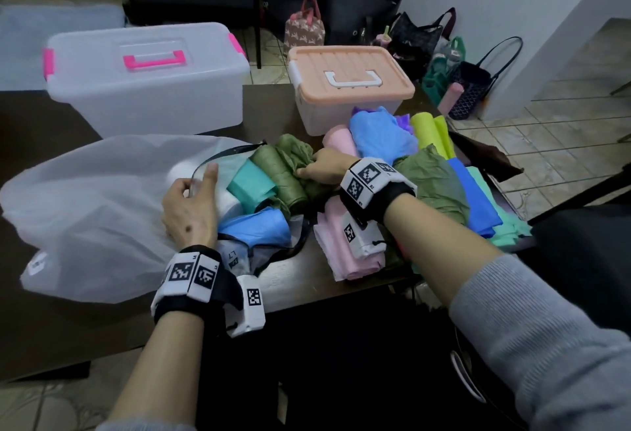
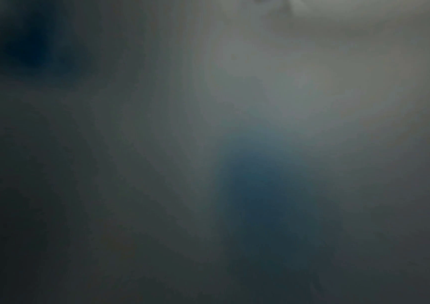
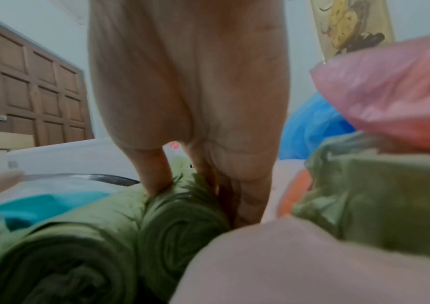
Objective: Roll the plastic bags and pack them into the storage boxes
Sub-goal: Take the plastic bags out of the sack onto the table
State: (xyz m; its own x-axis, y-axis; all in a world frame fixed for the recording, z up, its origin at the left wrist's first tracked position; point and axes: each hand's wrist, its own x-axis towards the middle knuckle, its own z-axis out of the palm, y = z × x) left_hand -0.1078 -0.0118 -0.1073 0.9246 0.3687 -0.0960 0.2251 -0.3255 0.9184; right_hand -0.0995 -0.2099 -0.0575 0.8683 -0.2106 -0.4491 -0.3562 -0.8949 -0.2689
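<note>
Item: packing of rolled plastic bags, step in hand judged to be seating an olive-green roll (image 1: 309, 188) among those already lying in a clear, black-trimmed pouch (image 1: 273, 253) between the hands. Right hand (image 1: 324, 167): fingers curled down onto the olive-green roll, thumb on one side and fingers on the other per the right wrist view (image 3: 182, 222), pressing it against a second olive-green roll (image 1: 280, 174) on its left. Left hand (image 1: 191, 205): thumb and forefinger pinch the pouch rim (image 1: 196, 176), holding the mouth open. Also in the pouch: a teal roll (image 1: 249, 188), a blue roll (image 1: 256, 225), a white roll (image 1: 225, 201) under the left fingers. Handling advice: keep the rim lifted and taut, push the roll in end-parallel to its neighbours, keep pressure on it so thin film does not spring loose. Beyond the hands: two storage boxes, a pink-handled one (image 1: 146, 82) and a peach-lidded one (image 1: 351, 89), both lidded; they will likely need opening. Right of the right hand: unrolled bags, pink (image 1: 341, 246), green (image 1: 433, 181), blue (image 1: 474, 198), on the worktop (image 1: 307, 277). Not legible: left wrist view is a dark blur; pouch depth and its far end under a large translucent bag (image 1: 85, 212); contents of both boxes.
</note>
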